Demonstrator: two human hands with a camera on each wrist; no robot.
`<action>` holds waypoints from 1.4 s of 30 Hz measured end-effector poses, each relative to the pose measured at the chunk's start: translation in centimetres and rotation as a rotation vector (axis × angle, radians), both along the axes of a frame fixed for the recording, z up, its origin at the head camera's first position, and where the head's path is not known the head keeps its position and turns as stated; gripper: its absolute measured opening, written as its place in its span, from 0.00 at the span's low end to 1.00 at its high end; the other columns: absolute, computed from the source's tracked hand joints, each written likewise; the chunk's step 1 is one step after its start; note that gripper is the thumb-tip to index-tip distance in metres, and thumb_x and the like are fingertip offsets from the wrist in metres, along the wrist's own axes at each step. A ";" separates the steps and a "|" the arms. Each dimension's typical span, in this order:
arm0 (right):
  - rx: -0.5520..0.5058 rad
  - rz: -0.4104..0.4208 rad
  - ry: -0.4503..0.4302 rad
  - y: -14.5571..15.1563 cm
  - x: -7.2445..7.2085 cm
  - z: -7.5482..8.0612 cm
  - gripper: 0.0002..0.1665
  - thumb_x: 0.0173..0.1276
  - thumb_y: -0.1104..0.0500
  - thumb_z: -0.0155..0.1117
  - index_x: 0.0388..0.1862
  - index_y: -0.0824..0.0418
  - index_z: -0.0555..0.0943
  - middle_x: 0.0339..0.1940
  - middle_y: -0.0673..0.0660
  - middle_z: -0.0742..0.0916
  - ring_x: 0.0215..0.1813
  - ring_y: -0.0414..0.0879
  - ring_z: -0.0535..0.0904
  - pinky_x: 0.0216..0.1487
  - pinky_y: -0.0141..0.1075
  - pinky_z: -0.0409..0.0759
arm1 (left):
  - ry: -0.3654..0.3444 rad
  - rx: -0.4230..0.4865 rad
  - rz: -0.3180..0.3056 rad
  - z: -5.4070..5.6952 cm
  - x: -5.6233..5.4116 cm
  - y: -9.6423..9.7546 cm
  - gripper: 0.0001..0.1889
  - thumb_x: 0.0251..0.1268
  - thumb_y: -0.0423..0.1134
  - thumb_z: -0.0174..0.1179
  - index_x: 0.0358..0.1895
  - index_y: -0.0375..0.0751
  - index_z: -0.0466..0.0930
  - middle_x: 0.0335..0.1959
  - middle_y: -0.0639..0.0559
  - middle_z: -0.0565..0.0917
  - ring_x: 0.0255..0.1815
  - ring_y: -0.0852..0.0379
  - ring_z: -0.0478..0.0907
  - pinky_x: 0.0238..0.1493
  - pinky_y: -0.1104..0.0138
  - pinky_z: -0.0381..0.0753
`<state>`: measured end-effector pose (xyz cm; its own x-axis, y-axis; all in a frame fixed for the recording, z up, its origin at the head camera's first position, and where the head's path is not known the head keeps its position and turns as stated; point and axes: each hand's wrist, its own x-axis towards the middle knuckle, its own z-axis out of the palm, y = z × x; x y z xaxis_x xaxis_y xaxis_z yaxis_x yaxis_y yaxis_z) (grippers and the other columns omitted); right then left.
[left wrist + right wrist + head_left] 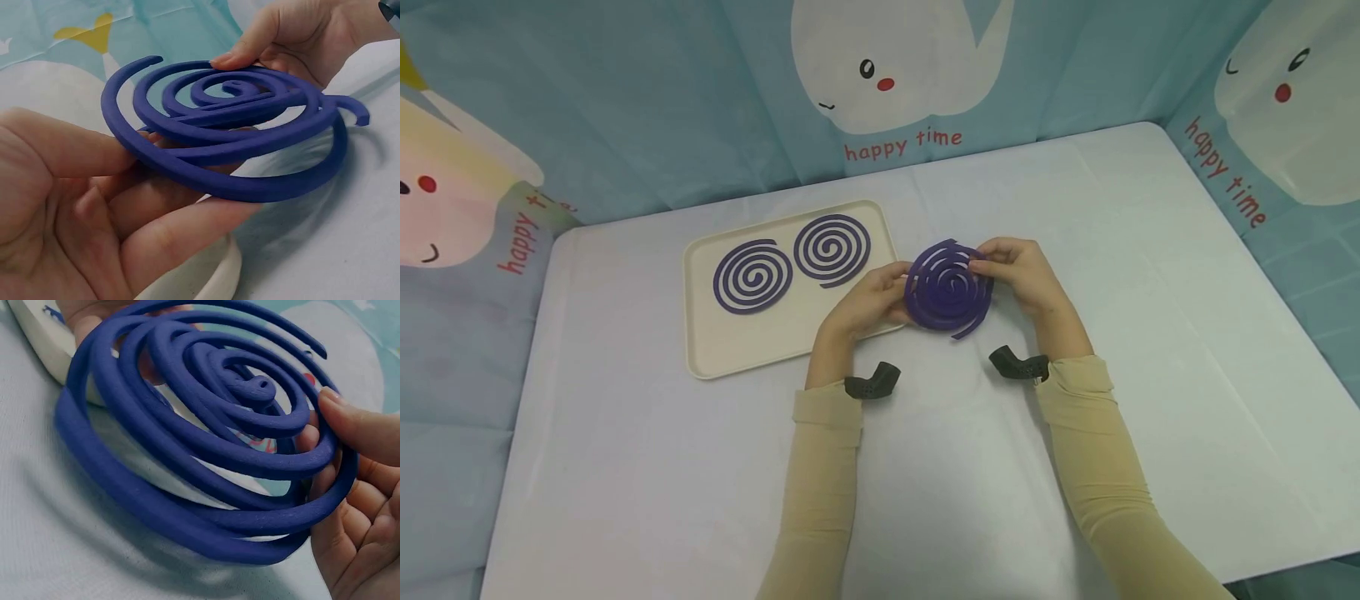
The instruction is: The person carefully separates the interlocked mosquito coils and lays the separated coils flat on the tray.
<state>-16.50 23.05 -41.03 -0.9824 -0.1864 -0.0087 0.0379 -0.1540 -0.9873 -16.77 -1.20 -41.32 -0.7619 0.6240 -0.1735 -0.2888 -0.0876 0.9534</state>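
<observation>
A pair of dark purple mosquito coils (pixel 951 290), one lying over the other with two tail ends showing, is held above the table between both hands. My left hand (pixel 867 302) grips the left rim, its thumb on top and its fingers underneath. On the opposite rim, my right hand (pixel 1028 271) pinches the coils with the thumb above and fingers below. In the right wrist view the stacked coils (pixel 181 450) tilt, with gaps between their turns. Two single mosquito coils, the left one (pixel 756 278) and the right one (pixel 831 247), lie flat on a cream tray (pixel 760 346).
The tray stands left of centre on a white-covered table (pixel 647 467), its right edge partly behind my left hand. A blue printed curtain (pixel 685 100) closes off the back and sides. A dark wrist device (pixel 872 382) sticks out from the left cuff, another (pixel 1018 364) from the right.
</observation>
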 end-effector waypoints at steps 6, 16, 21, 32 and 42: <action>-0.039 0.039 -0.054 0.1 0.1 -0.1 0.15 0.60 0.79 0.57 0.26 0.62 0.82 0.19 0.53 0.85 0.24 0.41 0.80 0.29 0.29 0.78 | 0.012 -0.033 -0.021 0.1 0.1 -0.4 0.17 0.72 0.26 0.42 0.61 0.22 0.64 0.34 0.45 0.83 0.31 0.56 0.83 0.34 0.65 0.84; 0.100 0.082 -0.039 0.3 0.1 0.0 0.07 0.60 0.73 0.63 0.33 0.63 0.82 0.27 0.52 0.87 0.30 0.41 0.82 0.35 0.29 0.80 | 0.021 -0.027 0.015 0.3 0.1 -0.4 0.18 0.71 0.24 0.42 0.61 0.22 0.63 0.33 0.47 0.83 0.31 0.57 0.83 0.33 0.66 0.84; 0.314 0.099 0.010 0.3 0.0 0.2 0.13 0.59 0.68 0.67 0.43 0.69 0.78 0.35 0.51 0.86 0.38 0.41 0.82 0.40 0.30 0.81 | 0.027 -0.013 0.044 0.2 0.1 -0.4 0.18 0.71 0.24 0.41 0.61 0.21 0.63 0.33 0.46 0.83 0.30 0.57 0.83 0.31 0.68 0.84; 0.056 0.017 0.013 0.4 0.1 0.3 0.09 0.61 0.75 0.59 0.32 0.63 0.81 0.22 0.51 0.85 0.25 0.39 0.80 0.26 0.28 0.80 | -0.079 0.051 -0.002 0.4 0.1 -0.1 0.19 0.69 0.28 0.47 0.61 0.25 0.64 0.34 0.45 0.85 0.31 0.52 0.83 0.35 0.60 0.85; 0.015 0.013 -0.038 0.4 0.1 0.4 0.09 0.62 0.74 0.59 0.31 0.62 0.80 0.24 0.51 0.86 0.25 0.38 0.80 0.27 0.29 0.81 | -0.073 0.125 -0.059 0.2 0.1 0.1 0.24 0.67 0.23 0.44 0.66 0.24 0.57 0.40 0.38 0.84 0.36 0.51 0.84 0.41 0.58 0.83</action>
<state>-16.44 23.40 -40.67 -0.9789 -0.1986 -0.0487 0.0773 -0.1388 -0.9873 -16.62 -1.14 -41.07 -0.7114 0.6877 -0.1449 -0.3650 -0.1854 0.9123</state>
